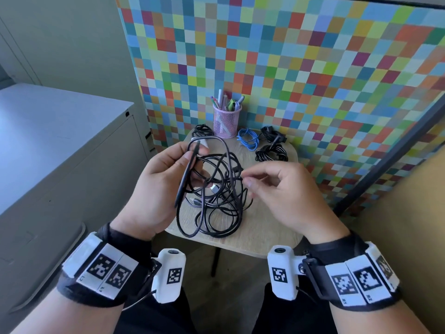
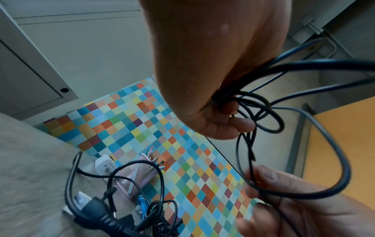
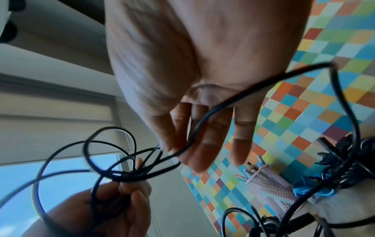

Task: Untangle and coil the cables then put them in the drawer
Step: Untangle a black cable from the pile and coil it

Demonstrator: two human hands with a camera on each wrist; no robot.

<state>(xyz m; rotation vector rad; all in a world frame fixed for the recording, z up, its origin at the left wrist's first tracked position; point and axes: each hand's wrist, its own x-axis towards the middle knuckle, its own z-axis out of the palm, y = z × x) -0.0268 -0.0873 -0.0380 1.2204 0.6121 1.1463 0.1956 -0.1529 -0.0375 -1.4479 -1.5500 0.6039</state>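
Tangled black cables (image 1: pixel 214 189): centre frame, lifted over small wooden table (image 1: pixel 269 227). Left hand (image 1: pixel 154 189): fingers curled round gathered loops. Right hand (image 1: pixel 284 196): thumb and forefinger pinching one strand. Behind, upper centre: pink mesh pen cup (image 1: pixel 226 121), blue cable (image 1: pixel 248 138), coiled black cables (image 1: pixel 272 153).

Four cable bundles (image 1: pixel 271 153), one pen cup (image 1: pixel 226 122)

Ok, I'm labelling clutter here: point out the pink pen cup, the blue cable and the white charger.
pink pen cup (image 1: pixel 225 123), head view, on its mesh wall.
blue cable (image 1: pixel 248 139), head view, on its coiled loops.
white charger (image 2: pixel 104 166), left wrist view, on its body.
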